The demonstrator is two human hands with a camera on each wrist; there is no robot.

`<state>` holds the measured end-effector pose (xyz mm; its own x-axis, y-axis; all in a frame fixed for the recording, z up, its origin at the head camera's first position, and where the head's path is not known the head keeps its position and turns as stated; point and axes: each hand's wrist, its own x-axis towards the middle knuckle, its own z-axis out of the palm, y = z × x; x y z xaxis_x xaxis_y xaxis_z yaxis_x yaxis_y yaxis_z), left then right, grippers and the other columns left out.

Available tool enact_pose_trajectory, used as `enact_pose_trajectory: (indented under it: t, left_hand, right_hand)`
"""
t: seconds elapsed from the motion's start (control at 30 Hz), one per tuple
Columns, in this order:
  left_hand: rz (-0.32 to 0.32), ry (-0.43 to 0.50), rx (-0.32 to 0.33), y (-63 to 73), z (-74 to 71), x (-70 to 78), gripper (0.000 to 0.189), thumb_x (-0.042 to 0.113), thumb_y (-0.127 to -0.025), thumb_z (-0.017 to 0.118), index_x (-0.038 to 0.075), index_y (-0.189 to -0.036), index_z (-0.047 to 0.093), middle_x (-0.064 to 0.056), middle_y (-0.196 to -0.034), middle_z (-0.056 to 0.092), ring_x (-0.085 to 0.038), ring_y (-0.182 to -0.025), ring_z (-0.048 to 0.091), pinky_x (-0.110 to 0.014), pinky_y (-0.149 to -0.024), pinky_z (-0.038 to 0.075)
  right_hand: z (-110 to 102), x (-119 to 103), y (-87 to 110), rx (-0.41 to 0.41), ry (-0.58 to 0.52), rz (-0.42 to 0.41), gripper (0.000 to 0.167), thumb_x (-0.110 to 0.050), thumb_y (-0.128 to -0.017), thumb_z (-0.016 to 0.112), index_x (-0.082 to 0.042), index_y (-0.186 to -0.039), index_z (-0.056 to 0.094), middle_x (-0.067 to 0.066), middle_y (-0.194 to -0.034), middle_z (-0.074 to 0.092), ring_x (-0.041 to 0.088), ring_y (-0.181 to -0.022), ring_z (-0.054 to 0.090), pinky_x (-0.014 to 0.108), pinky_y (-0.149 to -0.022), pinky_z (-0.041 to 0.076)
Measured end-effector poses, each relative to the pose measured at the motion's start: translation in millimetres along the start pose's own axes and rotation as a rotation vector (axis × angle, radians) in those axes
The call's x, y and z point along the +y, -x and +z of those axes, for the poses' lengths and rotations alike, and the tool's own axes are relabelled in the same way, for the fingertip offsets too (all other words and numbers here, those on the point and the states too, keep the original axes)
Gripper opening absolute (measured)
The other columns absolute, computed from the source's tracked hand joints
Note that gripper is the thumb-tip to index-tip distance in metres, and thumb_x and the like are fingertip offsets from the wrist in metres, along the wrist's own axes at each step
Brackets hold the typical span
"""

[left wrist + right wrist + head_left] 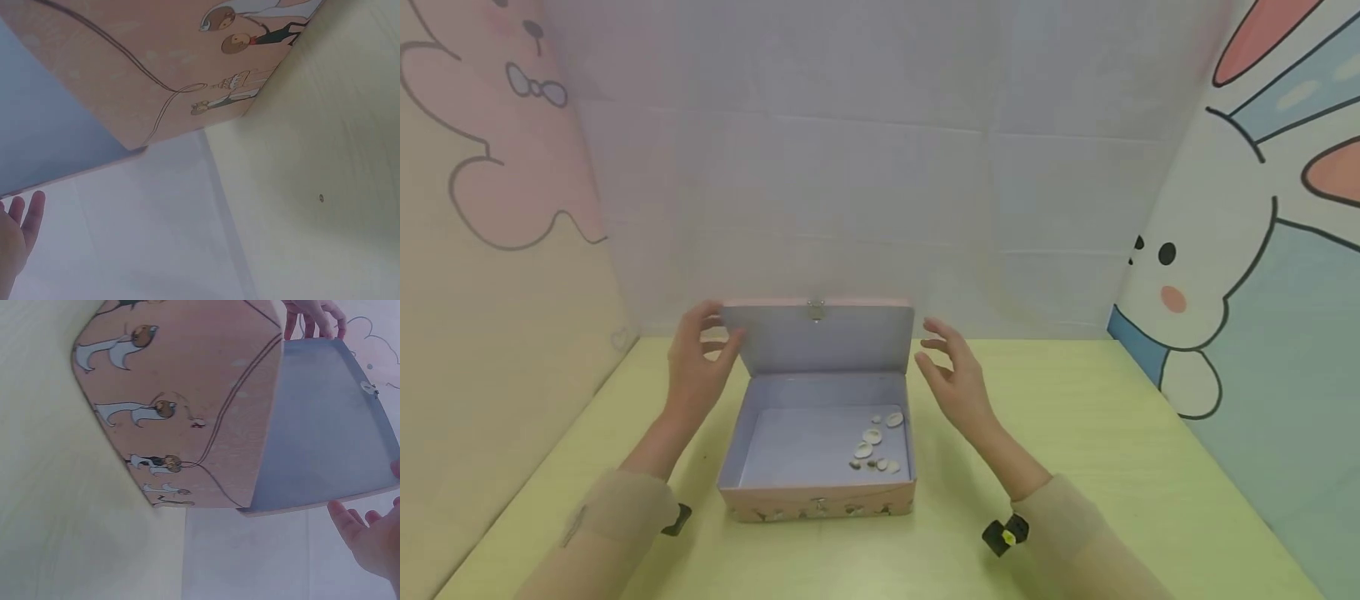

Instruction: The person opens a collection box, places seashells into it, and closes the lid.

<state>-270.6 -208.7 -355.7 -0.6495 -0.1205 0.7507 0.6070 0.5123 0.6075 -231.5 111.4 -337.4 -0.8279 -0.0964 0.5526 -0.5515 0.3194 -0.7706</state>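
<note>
A pink box (820,504) with small printed figures stands on the table, its lid (823,337) raised and tilted back. Several white and brown seashells (872,437) lie in the right part of its pale inside. My left hand (696,367) holds the lid by its left edge near the top corner, thumb over the inner face. Beside the lid's right edge is my right hand (958,385), fingers loosely bent and holding nothing. In the right wrist view, its fingers (350,525) show close along the lid's edge, the thumb mostly cut off.
The yellow-green table (1060,433) carries the box near its middle. A pale sheet (865,183) hangs behind the lid. Panels with a cartoon pink animal (512,183) and a white rabbit (1202,275) stand at the sides. Each wrist wears a small black device (1006,534).
</note>
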Motion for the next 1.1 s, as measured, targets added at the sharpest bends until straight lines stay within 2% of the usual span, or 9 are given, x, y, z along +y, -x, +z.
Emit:
enact_pose_trajectory:
  t: [0.1, 0.2, 0.33, 0.4, 0.57, 0.77, 0.9, 1.0, 1.1]
  left_hand:
    - [0.048, 0.002, 0.038, 5.9, 0.0, -6.5, 0.041, -0.008, -0.083, 0.065, -0.010, -0.120, 0.047, -0.021, -0.113, 0.053, -0.007, -0.103, 0.050, -0.005, -0.076, 0.045]
    - [0.068, -0.014, 0.052, 11.9, -2.1, -12.9, 0.033, 0.003, -0.089, 0.062, -0.010, -0.116, 0.049, -0.020, -0.110, 0.054, 0.001, -0.102, 0.048, -0.003, -0.077, 0.044]
    - [0.142, -0.051, 0.062, 17.9, -6.1, -19.7, 0.035, 0.027, -0.096, 0.054, -0.005, -0.109, 0.057, -0.017, -0.102, 0.061, 0.007, -0.097, 0.051, -0.002, -0.076, 0.043]
    - [0.190, -0.062, 0.065, 20.3, -8.1, -21.1, 0.037, 0.032, -0.096, 0.052, -0.004, -0.104, 0.060, -0.015, -0.097, 0.063, 0.005, -0.094, 0.055, -0.003, -0.075, 0.044]
    - [0.247, -0.039, 0.053, 26.7, -12.6, -21.8, 0.033, 0.028, -0.096, 0.054, -0.003, -0.099, 0.062, -0.015, -0.095, 0.064, -0.004, -0.096, 0.059, -0.004, -0.077, 0.045]
    - [0.304, -0.009, 0.037, 32.1, -16.6, -24.3, 0.032, 0.026, -0.096, 0.055, -0.006, -0.097, 0.061, -0.016, -0.095, 0.065, -0.015, -0.092, 0.061, -0.006, -0.080, 0.045]
    - [0.319, -0.003, 0.023, 34.5, -18.2, -26.1, 0.030, 0.024, -0.096, 0.055, -0.006, -0.097, 0.061, -0.017, -0.095, 0.064, -0.016, -0.092, 0.060, -0.006, -0.081, 0.045]
    - [0.322, 0.026, 0.006, 36.4, -19.2, -20.3, 0.027, 0.020, -0.096, 0.055, -0.006, -0.098, 0.060, -0.019, -0.094, 0.062, -0.014, -0.093, 0.059, -0.007, -0.081, 0.046]
    - [0.328, 0.070, -0.016, 38.8, -19.7, -7.5, 0.022, 0.013, -0.095, 0.055, -0.009, -0.098, 0.059, -0.023, -0.093, 0.060, -0.013, -0.095, 0.058, -0.008, -0.082, 0.047]
  right_hand:
    - [0.2, -4.8, -3.8, 0.003, -0.017, -0.017, 0.043, -0.002, -0.092, 0.057, 0.005, -0.133, 0.045, 0.022, -0.134, 0.048, 0.042, -0.114, 0.054, 0.037, -0.084, 0.054]
    - [2.3, -7.0, -4.7, 0.014, -0.042, -0.052, 0.035, 0.000, -0.093, 0.054, 0.008, -0.127, 0.049, 0.025, -0.125, 0.053, 0.040, -0.108, 0.056, 0.031, -0.081, 0.055]
    - [5.0, -9.6, -1.0, 0.027, -0.044, -0.046, 0.023, 0.001, -0.093, 0.053, 0.009, -0.115, 0.055, 0.023, -0.109, 0.058, 0.023, -0.099, 0.058, 0.030, -0.079, 0.056]
    - [5.4, -11.2, 2.0, 0.030, -0.026, -0.026, 0.020, -0.001, -0.093, 0.056, 0.007, -0.111, 0.058, 0.020, -0.105, 0.059, 0.014, -0.096, 0.056, 0.028, -0.078, 0.056]
    - [4.6, -11.9, 8.1, 0.031, 0.016, -0.059, 0.016, -0.002, -0.091, 0.060, 0.006, -0.104, 0.060, 0.017, -0.100, 0.061, 0.010, -0.095, 0.055, 0.025, -0.077, 0.056]
    - [2.6, -7.8, 14.7, 0.013, 0.051, -0.197, 0.013, 0.008, -0.086, 0.060, 0.005, -0.098, 0.059, 0.015, -0.096, 0.060, 0.020, -0.094, 0.059, 0.027, -0.075, 0.056]
    - [2.0, -5.2, 16.5, 0.009, 0.051, -0.267, 0.016, 0.013, -0.084, 0.059, 0.006, -0.098, 0.058, 0.016, -0.095, 0.060, 0.027, -0.093, 0.060, 0.027, -0.075, 0.056]
    - [1.4, -3.4, 18.2, 0.004, 0.065, -0.307, 0.018, 0.015, -0.083, 0.059, 0.007, -0.099, 0.059, 0.015, -0.095, 0.060, 0.027, -0.093, 0.060, 0.027, -0.076, 0.056]
    - [0.4, 0.2, 20.5, -0.015, 0.077, -0.333, 0.021, 0.017, -0.082, 0.059, 0.008, -0.101, 0.058, 0.016, -0.096, 0.059, 0.027, -0.095, 0.060, 0.028, -0.078, 0.056]
